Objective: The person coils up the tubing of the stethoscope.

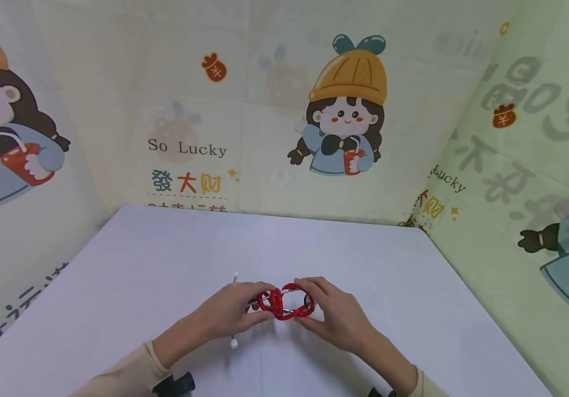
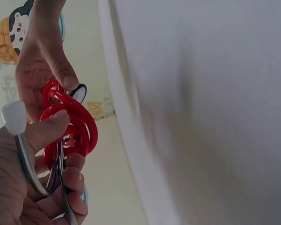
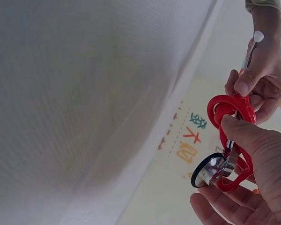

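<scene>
Both hands hold a stethoscope [image 1: 277, 304] whose red tubing is wound into loops, above the white table. On its left end my left hand [image 1: 232, 310] grips the metal ear tubes [image 2: 24, 157] and the coil beside them, thumb over the tubing. White ear tips [image 1: 234, 343] stick out on either side of that hand. My right hand [image 1: 340, 315] pinches the other end of the loops between thumb and fingers. In the right wrist view the round chest piece [image 3: 210, 171] with its black rim lies by the right fingers.
A white-covered table [image 1: 190, 242] spreads under and around the hands. Behind it and along both sides hang cloth walls [image 1: 264, 121] printed with cartoon figures and lettering. Black straps with camera parts [image 1: 175, 384] sit at the wrists.
</scene>
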`<state>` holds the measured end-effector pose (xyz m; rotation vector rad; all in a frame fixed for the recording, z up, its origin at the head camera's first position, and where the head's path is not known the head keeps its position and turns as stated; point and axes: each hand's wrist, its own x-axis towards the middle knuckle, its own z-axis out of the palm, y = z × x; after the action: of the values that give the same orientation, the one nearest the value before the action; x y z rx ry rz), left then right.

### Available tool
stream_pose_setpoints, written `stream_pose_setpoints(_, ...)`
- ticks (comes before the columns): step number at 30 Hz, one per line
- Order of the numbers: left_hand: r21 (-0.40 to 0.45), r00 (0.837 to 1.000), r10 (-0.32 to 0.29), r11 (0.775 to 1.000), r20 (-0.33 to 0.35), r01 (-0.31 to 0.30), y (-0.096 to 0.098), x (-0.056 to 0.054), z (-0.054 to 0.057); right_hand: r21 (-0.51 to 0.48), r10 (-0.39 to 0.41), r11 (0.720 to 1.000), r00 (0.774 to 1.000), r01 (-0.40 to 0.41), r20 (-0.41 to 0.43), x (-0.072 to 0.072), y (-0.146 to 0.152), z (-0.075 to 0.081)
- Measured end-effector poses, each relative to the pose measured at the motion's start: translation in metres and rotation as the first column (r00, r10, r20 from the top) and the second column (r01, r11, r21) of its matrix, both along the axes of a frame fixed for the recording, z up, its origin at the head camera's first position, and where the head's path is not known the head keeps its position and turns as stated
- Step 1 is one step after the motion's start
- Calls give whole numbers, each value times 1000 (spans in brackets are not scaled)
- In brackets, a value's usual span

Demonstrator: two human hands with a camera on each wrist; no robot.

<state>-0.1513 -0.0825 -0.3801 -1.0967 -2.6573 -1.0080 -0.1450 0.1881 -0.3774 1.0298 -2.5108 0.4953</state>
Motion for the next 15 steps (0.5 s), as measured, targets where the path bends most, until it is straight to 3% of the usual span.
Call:
stream_pose_setpoints(4, -71, 999, -10, 997, -43, 7, -4, -5, 4, -13, -2, 1000, 999, 2, -34, -2, 1, 4)
stream_pose_setpoints(6, -116, 995, -19, 993, -95, 8, -6, -7, 5, -15, -6, 1000, 999, 6, -47, -4, 2, 6)
stream_pose_setpoints(11, -180, 960, -46, 984, -277, -5, -14, -15, 5, -13, -33, 999, 997, 33, -63, -9, 5, 8)
stream_pose_setpoints(15, -200, 938, -49, 979, -343, -22, -19, -23, 4, -17, -41, 999, 997, 40, -58, -14, 7, 8)
